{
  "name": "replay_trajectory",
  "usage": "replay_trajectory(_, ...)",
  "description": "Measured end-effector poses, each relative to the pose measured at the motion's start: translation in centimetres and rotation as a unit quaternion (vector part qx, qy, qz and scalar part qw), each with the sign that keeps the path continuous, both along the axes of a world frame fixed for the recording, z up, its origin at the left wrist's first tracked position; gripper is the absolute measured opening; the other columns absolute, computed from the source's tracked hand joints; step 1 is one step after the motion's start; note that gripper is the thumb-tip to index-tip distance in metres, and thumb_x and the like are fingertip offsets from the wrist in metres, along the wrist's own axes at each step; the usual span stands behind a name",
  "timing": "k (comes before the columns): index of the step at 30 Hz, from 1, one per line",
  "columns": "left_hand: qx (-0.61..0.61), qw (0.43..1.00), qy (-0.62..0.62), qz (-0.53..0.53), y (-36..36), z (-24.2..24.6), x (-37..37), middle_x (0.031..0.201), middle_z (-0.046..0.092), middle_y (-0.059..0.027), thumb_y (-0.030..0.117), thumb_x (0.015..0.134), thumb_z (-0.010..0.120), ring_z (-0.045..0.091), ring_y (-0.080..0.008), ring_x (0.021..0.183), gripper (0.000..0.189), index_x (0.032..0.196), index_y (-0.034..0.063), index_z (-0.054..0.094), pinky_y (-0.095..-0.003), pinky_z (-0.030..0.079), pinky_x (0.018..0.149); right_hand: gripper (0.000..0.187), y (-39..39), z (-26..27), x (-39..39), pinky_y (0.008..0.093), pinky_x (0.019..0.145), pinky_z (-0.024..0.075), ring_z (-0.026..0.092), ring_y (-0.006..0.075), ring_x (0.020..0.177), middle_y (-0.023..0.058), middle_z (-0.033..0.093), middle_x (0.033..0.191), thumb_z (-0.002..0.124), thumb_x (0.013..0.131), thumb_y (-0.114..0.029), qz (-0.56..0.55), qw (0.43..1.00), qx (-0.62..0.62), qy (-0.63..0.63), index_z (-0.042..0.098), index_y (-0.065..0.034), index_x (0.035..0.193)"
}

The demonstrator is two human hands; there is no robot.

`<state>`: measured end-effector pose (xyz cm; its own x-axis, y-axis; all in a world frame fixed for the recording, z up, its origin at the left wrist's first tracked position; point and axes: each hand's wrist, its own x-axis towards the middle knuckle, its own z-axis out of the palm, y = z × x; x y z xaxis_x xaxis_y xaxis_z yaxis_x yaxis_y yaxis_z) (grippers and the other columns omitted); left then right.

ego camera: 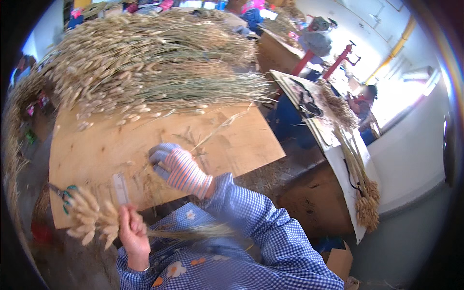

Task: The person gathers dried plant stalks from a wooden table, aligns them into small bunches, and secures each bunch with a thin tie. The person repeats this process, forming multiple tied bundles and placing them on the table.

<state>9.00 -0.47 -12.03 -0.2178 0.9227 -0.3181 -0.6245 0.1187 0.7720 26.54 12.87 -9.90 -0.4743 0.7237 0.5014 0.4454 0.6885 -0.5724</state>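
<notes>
My left hand (134, 235), bare, is closed around a bunch of dried bunny-tail grass (85, 214); its fluffy heads point left and its stems trail right across my apron. My right hand (181, 168) wears a striped glove with grey-blue fingertips. Its curled fingers hover over or rest on the plywood board (83, 156), and no stem can be made out between them. Scissors with green handles (69, 195) lie at the board's left edge, partly behind the grass heads. A pale ruler-like strip (120, 188) lies on the board between my hands.
A large heap of dried grass (152, 65) covers the board's far side. Right of it, a white-topped surface (362, 203) carries tied dried bundles (367, 206). Cardboard boxes (315, 203) stand beneath. A person (363, 105) sits at the far right, near red metal stands (337, 61).
</notes>
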Motion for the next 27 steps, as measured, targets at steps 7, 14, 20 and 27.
replay_trajectory(7,0.003,0.991,-0.135,0.024,-1.4,-0.2,0.2,0.064,0.035,0.0089,0.015,0.089,0.06,0.028,-0.0024,0.053,0.016,0.077,0.0179,0.05,-0.0188,0.022,0.046,0.017,-5.1,2.0,-8.3,0.0357,0.079,0.0502,0.062,0.0325,0.089,0.0152,0.063,0.1,0.062,0.078,-0.012,0.155,0.968,-0.148,0.131,0.066,-0.0016,0.091)
replay_trajectory(14,-0.021,0.988,-0.138,0.067,-2.4,0.8,-0.5,0.064,0.036,0.0089,0.028,0.093,0.058,0.027,-0.0017,0.052,0.024,0.075,0.0144,0.05,-0.0188,0.02,0.045,0.022,-7.3,1.6,-7.3,0.0375,0.075,0.0506,0.063,0.0341,0.089,0.0186,0.064,0.101,0.061,0.082,-0.015,0.137,0.952,-0.259,0.089,0.066,-0.0014,0.099)
replay_trajectory(20,0.089,0.991,-0.085,0.048,-2.4,-0.5,-3.0,0.06,0.028,0.0066,0.042,0.1,0.042,0.024,-0.003,0.048,0.044,0.066,0.0136,0.042,-0.0201,0.018,0.041,0.022,-7.6,-1.1,-1.5,0.037,0.069,0.0522,0.066,0.0289,0.076,0.0125,0.067,0.082,0.058,0.086,-0.026,0.143,0.956,-0.214,-0.138,0.069,-0.0087,0.094)
replay_trajectory(27,0.047,0.992,0.005,0.118,-3.3,-1.5,-6.3,0.064,0.033,0.0043,0.05,0.098,0.039,0.032,-0.0047,0.055,0.048,0.065,0.0146,0.038,-0.0189,0.029,0.047,0.026,-4.3,2.7,3.8,0.0372,0.079,0.0504,0.065,0.028,0.085,0.0122,0.069,0.09,0.057,0.086,-0.029,0.14,0.863,-0.335,-0.352,0.069,-0.0089,0.097)
